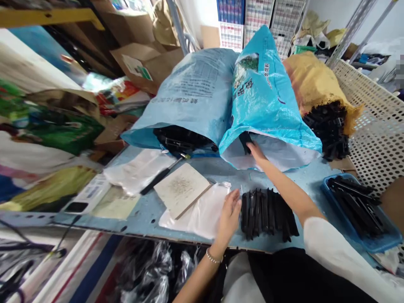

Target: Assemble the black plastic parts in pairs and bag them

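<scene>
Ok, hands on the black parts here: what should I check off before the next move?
1. Right hand at the mouth of the blue bag, fingers on a black part: ok.
2. Grip closed around that part: cannot tell, the fingers hide it.
3. Left hand open, flat beside the row of black parts: ok.
4. Row lies wholly on the table, pieces side by side: ok.
5. Blue tray of more parts, apart from both hands: ok.

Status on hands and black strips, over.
Right hand in the blue sack mouth, fingers on a black strip. Left hand open beside the row of black strips. Nothing in the way.
</scene>
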`<move>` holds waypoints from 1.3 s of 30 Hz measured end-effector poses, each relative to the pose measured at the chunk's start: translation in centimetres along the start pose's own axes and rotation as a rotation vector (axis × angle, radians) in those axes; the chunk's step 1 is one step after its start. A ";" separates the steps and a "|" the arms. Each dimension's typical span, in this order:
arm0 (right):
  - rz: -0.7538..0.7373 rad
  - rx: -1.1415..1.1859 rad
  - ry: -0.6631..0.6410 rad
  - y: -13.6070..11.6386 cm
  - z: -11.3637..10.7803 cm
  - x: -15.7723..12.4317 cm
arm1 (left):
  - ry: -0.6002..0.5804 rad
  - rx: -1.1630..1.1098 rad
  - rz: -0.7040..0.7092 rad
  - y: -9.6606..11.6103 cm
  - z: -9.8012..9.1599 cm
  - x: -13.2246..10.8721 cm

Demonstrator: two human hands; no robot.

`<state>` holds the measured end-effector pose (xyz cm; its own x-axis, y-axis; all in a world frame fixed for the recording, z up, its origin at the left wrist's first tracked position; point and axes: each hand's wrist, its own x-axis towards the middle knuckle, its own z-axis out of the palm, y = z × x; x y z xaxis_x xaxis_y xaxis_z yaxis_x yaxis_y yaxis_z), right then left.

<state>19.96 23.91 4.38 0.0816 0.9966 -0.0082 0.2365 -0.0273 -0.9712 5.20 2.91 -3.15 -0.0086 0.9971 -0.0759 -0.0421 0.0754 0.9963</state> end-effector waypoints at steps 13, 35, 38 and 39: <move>-0.840 -0.685 -0.123 -0.1 -8.1 -17.0 | -0.257 -0.483 -0.323 7.8 2.0 -0.6; -0.636 -0.658 -0.414 0.0 -5.3 -19.8 | -0.136 -0.601 -0.434 7.4 0.9 -3.9; -0.824 -0.688 -0.541 -0.1 -4.5 -22.8 | -0.090 -0.641 -0.440 7.8 0.4 -3.4; -0.869 -0.701 -0.560 0.0 -4.1 -23.8 | -0.101 -0.649 -0.449 7.9 0.3 -3.5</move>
<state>22.02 -0.10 5.53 -0.7423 0.5965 0.3053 0.4841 0.7924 -0.3712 5.21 0.06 5.04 0.2370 0.8714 -0.4295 -0.5939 0.4798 0.6458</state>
